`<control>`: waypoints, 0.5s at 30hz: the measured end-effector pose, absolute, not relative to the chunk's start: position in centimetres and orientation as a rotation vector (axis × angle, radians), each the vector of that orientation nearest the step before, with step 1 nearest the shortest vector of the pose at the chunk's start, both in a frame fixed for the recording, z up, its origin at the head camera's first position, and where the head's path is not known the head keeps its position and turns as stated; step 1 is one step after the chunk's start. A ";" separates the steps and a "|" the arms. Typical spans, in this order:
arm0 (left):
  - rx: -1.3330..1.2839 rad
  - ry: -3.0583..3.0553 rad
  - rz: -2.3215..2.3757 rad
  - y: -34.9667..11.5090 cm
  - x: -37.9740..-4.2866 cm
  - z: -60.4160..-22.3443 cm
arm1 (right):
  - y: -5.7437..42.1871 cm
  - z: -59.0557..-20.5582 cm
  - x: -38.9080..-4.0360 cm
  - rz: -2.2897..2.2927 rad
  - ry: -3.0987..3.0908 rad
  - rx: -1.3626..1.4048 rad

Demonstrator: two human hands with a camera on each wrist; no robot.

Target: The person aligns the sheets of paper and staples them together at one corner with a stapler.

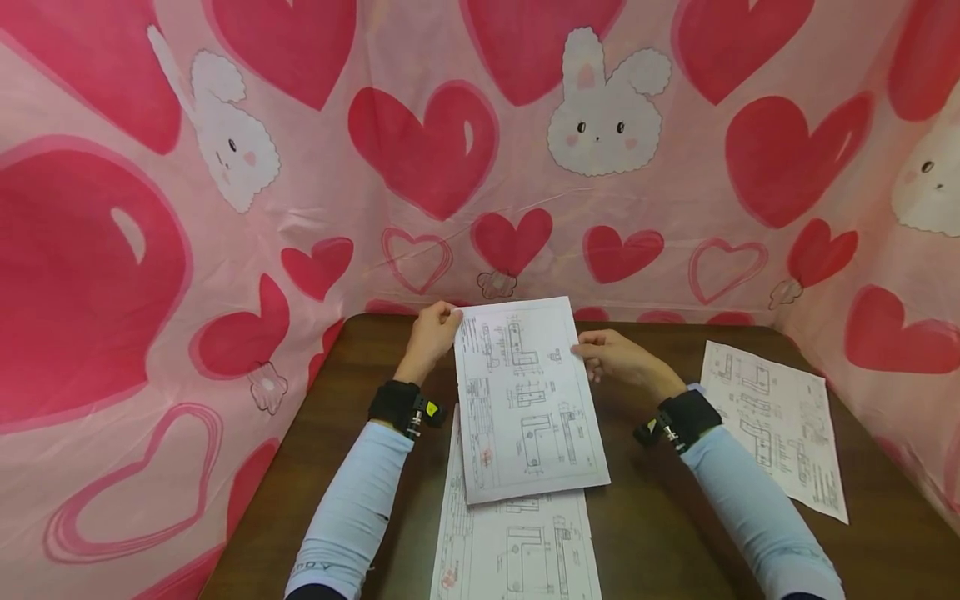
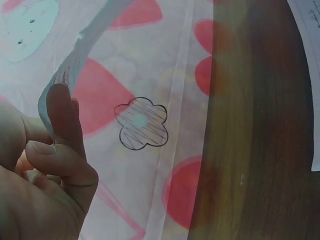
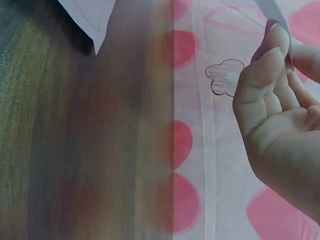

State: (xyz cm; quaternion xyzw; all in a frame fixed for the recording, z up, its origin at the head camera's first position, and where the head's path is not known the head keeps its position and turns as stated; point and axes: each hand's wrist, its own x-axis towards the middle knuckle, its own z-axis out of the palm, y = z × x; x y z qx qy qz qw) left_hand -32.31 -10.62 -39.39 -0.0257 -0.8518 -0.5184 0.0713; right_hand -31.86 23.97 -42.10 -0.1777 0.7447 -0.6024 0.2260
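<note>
Between my two hands a sheet of paper (image 1: 510, 450) printed with technical drawings is held up, tilted, above the table. My left hand (image 1: 433, 333) pinches its upper left corner; in the left wrist view the paper's edge (image 2: 62, 75) runs between thumb and fingers. On the right side edge, near the top, my right hand (image 1: 618, 358) pinches the same sheet, and its fingers (image 3: 260, 75) show around the edge in the right wrist view. Below it lies a second drawing sheet (image 1: 525, 558), partly covered by the raised one.
A third drawing sheet (image 1: 780, 425) lies slanted on the dark wooden table (image 1: 660, 533), right of my right forearm. Behind the table hangs a pink curtain (image 1: 525, 192) with hearts and rabbits, close to the table's far edge.
</note>
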 end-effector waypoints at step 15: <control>-0.185 -2.694 -1.471 -11.3 -32.7 -41.3 | 25.0 -43.4 -31.6 -1.547 1.791 -0.708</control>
